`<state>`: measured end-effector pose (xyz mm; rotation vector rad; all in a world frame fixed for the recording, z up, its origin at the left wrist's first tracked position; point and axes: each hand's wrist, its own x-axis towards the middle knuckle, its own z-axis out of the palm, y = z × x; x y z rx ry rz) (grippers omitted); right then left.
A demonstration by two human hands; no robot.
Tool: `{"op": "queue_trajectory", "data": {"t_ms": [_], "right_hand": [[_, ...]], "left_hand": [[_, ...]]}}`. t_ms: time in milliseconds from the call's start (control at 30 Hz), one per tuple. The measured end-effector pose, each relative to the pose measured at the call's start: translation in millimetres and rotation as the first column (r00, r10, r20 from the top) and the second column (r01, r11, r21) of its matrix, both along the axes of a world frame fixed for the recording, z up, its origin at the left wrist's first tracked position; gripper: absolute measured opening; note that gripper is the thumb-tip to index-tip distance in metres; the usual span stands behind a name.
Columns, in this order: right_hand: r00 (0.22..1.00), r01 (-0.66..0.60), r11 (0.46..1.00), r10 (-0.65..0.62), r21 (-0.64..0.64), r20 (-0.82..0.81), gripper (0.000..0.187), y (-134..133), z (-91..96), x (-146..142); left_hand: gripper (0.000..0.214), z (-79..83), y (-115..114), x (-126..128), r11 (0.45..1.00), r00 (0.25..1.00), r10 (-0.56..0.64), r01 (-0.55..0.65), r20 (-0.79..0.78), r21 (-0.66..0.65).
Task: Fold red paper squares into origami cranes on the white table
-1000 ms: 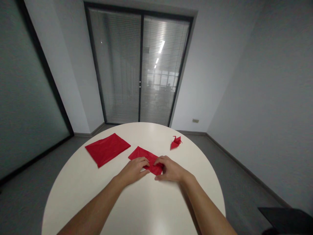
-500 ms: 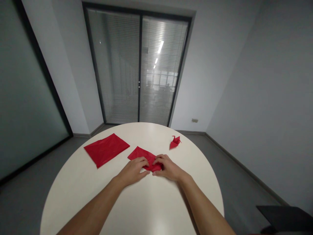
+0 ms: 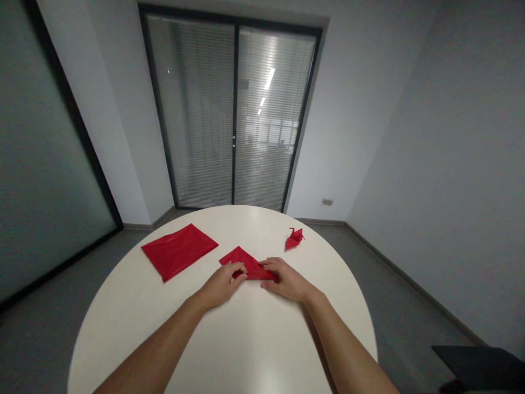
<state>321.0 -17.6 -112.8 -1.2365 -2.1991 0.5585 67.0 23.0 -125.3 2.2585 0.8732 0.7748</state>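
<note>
A piece of red paper (image 3: 245,261), folded to a rough triangle with its peak pointing away from me, lies on the white round table (image 3: 229,339). My left hand (image 3: 223,282) pinches its near left edge between thumb and fingers. At the right corner, my right hand (image 3: 287,280) has its thumb in front of the paper and its fingers over it, closed on that end. The fingers cover parts of the left and right ends.
A red paper crane (image 3: 294,238) stands at the table's far right. Flat red sheets or a stack of them (image 3: 179,250) lie at the far left. A black chair-like object (image 3: 479,366) is at the lower right, off the table.
The near edge of the paper now runs straight, and the sheet has shifted slightly right. My left hand has drawn left and curled tighter; my hands are farther apart.
</note>
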Motion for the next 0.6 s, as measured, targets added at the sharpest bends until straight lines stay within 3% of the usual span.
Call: {"op": "queue_trajectory", "data": {"t_ms": [67,167,400,600], "right_hand": [[1.000,-0.006,1.000,0.006,-0.003,-0.007,0.025,0,2.4,-1],[0.999,-0.009,0.999,0.006,-0.050,-0.052,0.018,-2,6.1,-4],[0.969,-0.010,0.990,-0.025,-0.139,-0.244,0.027,-6,10.3,-12],[0.971,0.017,0.986,-0.055,-0.166,-0.232,0.033,-7,8.5,-10]], "left_hand": [[0.014,1.4,0,-2,1.000,1.000,0.015,-0.015,-0.015,0.000],[0.011,5.0,-1,-6,0.999,0.997,0.036,-0.034,-0.063,0.041],[0.010,6.3,0,-8,0.999,0.993,0.045,-0.043,-0.106,0.028],[0.018,4.1,2,-8,0.999,1.000,-0.018,0.018,-0.010,-0.043]]}}
